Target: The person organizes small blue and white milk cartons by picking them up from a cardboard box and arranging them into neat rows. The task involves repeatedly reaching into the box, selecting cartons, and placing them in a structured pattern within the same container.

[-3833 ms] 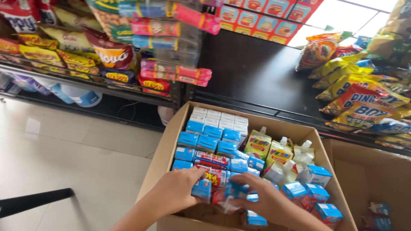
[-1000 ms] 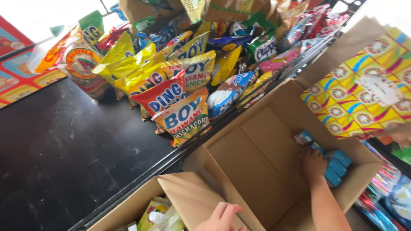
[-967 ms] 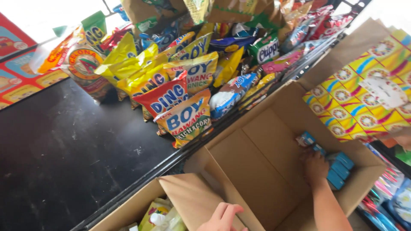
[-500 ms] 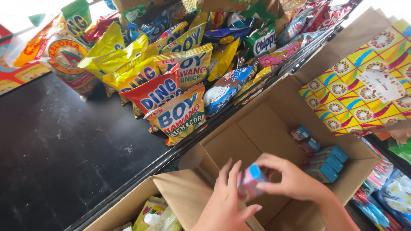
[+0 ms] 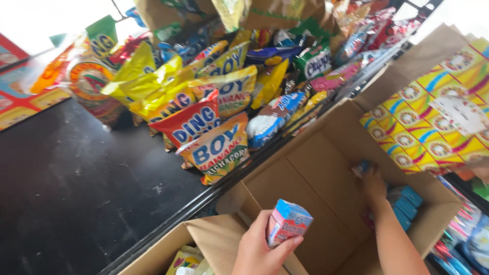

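Left hand (image 5: 260,249): gripping small pink-and-blue drink carton (image 5: 286,223). Right hand (image 5: 374,184): inside open cardboard box (image 5: 326,168), touching blue cartons (image 5: 405,203). Snack bags (image 5: 214,127) beyond both hands.

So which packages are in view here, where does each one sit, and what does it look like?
Small pink-and-blue drink carton: bottom centre, held in the left hand.
Blue cartons: inside the open brown cardboard box, by the right hand.
Yellow, red and blue snack bags: piled on the black shelf.
Yellow patterned box: right, above the cardboard box.
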